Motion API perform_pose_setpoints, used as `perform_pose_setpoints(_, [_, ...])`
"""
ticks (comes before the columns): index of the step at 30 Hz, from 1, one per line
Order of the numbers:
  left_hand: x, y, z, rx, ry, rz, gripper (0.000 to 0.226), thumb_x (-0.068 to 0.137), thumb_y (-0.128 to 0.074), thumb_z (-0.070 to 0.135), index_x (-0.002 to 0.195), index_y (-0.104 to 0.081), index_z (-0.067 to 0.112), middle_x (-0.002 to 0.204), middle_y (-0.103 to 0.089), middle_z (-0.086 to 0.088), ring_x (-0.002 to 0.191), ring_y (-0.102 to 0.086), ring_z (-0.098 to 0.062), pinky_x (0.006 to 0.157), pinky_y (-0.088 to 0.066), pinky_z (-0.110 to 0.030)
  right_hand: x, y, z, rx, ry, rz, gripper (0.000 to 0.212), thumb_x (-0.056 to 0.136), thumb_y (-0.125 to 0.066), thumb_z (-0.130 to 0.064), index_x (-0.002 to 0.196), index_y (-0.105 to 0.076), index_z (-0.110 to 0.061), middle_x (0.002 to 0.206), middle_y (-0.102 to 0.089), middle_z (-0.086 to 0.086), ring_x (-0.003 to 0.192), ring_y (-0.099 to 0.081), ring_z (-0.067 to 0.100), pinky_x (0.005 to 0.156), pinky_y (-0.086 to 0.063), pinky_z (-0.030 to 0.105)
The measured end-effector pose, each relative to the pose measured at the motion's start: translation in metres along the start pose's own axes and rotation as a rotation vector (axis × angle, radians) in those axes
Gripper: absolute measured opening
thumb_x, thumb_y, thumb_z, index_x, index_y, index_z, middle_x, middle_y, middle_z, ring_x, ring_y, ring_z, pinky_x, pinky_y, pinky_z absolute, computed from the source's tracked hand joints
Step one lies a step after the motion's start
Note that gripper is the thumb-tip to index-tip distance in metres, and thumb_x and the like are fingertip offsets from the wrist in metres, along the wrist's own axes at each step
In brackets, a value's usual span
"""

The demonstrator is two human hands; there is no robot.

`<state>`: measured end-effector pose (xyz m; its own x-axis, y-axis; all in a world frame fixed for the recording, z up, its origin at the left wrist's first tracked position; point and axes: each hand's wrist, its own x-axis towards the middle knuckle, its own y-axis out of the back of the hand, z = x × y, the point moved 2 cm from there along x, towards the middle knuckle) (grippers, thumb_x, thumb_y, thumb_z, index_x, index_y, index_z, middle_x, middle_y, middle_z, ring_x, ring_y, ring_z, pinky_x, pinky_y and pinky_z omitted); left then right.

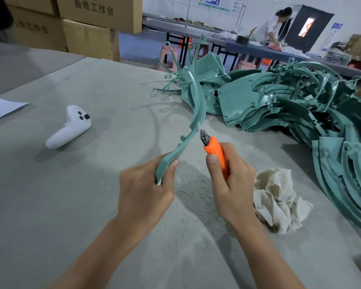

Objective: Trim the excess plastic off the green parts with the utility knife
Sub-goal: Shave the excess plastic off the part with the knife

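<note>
Holding, head view: left hand (146, 184) grips the near end of one curved green part (197, 109), fingers curled round it, thumb tip pressed on its right face. The part rises from the hand and arcs toward the far side, clear of the table (61, 205), with thin sprue-like branches at its far end.

Right hand (231, 180) is closed round the orange utility knife (216, 153), thumb lying along the handle. Blade (204, 136) is out and points up and away, just beside the right edge of the held part near its notched section. Contact between blade and plastic: cannot tell.

Pile of green parts (300, 101) lies to the far right, curved strips and flat fan-shaped plates stacked and tangled, running on toward the near right edge of the table.

Crumpled off-white rag (277, 201) sits on the table just right of the right hand. Fine shavings (193, 184) are scattered on the grey cloth cover between and beneath the hands.

White handheld controller (71, 128) rests on the table to the left, well apart from the hands. Corner of a white sheet (0, 107) shows at the left edge.

Cardboard boxes (98, 11) are stacked far left. One reads "曲奇工作台"; the box beside it shows "工作台", its first characters unclear.

Far right: a person in white (273, 28) bends over a long table (258, 49). Wall posters behind are too small to read.
</note>
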<state>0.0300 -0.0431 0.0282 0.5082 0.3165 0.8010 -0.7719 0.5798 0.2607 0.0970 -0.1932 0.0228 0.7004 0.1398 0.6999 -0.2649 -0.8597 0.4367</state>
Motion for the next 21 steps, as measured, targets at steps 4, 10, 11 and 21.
perform_pose_setpoints(4, [-0.004,-0.003,0.005,-0.080,0.001,-0.008,0.033,0.076,-0.073,0.006,0.064,-0.044,0.013,0.053,-0.043,0.029,0.044,-0.035,0.017,0.049,-0.020,0.006,0.012,0.009,0.019,0.018,-0.131,0.077,0.036,0.099,-0.038,-0.051,0.079,-0.050,-0.023,0.059,-0.044,-0.005,0.051,-0.038,0.007,0.049,-0.029,0.026])
perform_pose_setpoints(10, [0.002,0.002,0.002,-0.060,0.033,0.018,0.037,0.079,-0.071,0.010,0.074,-0.039,0.028,0.053,-0.044,0.025,0.042,-0.033,0.013,0.046,-0.019,0.003,0.002,0.010,0.005,0.186,0.036,0.006,0.039,0.103,-0.036,-0.050,0.090,-0.055,-0.018,0.063,-0.045,-0.004,0.049,-0.040,0.008,0.046,-0.029,0.018])
perform_pose_setpoints(11, [0.002,0.002,0.003,-0.065,0.025,0.011,0.037,0.079,-0.071,0.010,0.076,-0.039,0.027,0.055,-0.045,0.027,0.042,-0.034,0.014,0.046,-0.019,0.003,0.001,0.008,0.001,0.178,0.064,-0.024,0.037,0.103,-0.037,-0.049,0.092,-0.055,-0.019,0.062,-0.044,-0.006,0.049,-0.041,0.006,0.049,-0.028,0.014])
perform_pose_setpoints(21, [0.003,0.002,0.002,-0.109,0.111,-0.045,0.049,0.080,-0.069,0.018,0.063,-0.047,0.058,0.053,-0.045,0.024,0.040,-0.035,0.009,0.044,-0.020,0.000,-0.001,0.004,-0.008,0.107,0.103,-0.017,0.033,0.102,-0.038,-0.046,0.091,-0.054,-0.018,0.061,-0.040,-0.007,0.053,-0.039,0.008,0.052,-0.028,0.019])
